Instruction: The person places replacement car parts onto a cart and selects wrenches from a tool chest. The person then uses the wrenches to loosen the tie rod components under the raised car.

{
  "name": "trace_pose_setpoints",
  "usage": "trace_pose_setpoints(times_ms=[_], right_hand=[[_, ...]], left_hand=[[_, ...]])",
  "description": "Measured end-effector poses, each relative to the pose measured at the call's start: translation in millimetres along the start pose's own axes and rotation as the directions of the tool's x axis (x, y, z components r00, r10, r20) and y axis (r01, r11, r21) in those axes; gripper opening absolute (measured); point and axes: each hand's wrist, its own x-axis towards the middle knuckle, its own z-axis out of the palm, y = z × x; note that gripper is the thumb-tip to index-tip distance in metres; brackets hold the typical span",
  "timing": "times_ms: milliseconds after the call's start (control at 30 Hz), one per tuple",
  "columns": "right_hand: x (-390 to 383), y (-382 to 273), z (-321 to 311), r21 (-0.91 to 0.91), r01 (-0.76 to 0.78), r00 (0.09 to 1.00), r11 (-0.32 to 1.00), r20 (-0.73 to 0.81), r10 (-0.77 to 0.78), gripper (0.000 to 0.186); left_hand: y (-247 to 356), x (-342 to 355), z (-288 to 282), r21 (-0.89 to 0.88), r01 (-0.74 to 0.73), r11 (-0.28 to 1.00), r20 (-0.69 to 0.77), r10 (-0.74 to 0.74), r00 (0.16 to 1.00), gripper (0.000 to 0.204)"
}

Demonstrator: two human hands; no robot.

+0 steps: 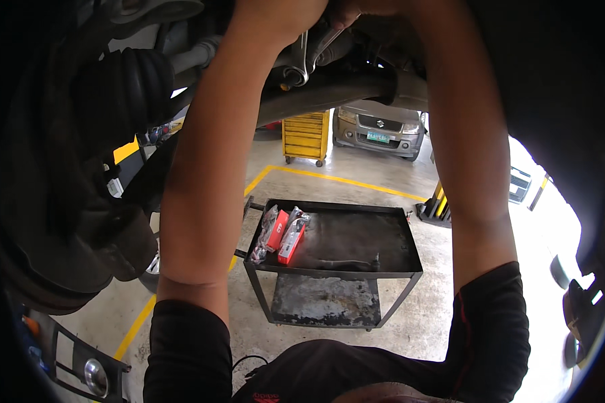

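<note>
I have both arms raised under the car; the right hand (346, 12) grips a wrench (309, 57) on the underbody, loosening unfinished; left hand hidden.

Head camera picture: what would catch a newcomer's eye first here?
Two bare forearms rise up the middle to a car's underside, where a silver wrench sits near the left hand at the top. Below, between them, stands a black metal cart with red parts packets. A yellow tool cabinet stands behind.

Silver combination wrench (309, 57), shiny, hangs tilted near upright under the car's dark underbody, upper end hidden at the raised hand.
</note>
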Motion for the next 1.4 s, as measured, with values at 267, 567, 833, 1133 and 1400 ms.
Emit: trace_pose_setpoints(times_ms=[267,567,833,1133,1400], right_hand=[[-65.1,30.9,117.2,-0.02,-0.062,0.985,0.998,-0.163,0.058,0.026],[-75.9,-51.8,303.4,0.942,-0.081,0.872,0.326,-0.092,0.481,0.026],[-66.0,-56.2,336.3,0.971,0.025,0.779,0.239,-0.168,0.603,0.033],[-55.3,-59.1,339.9,0.939,0.018,0.703,0.345,-0.257,0.663,0.037],[-67.5,-52.2,332.5,0.906,-0.017,0.659,0.422,-0.308,0.686,0.035]], left_hand=[[-3.8,8.0,-21.3,-0.001,0.008,1.0,-0.196,-0.008,0.981,0.031],[2.2,3.5,-0.7,0.043,-0.033,0.999,-0.129,0.038,0.991,0.028],[2.9,10.8,-7.3,0.028,0.1,0.995,-0.165,-0.094,0.982,0.031],[0.8,11.2,-7.3,0.026,0.058,0.998,-0.087,-0.055,0.995,0.032],[-3.3,16.4,-6.1,-0.062,0.087,0.994,-0.152,-0.096,0.984,0.031]])
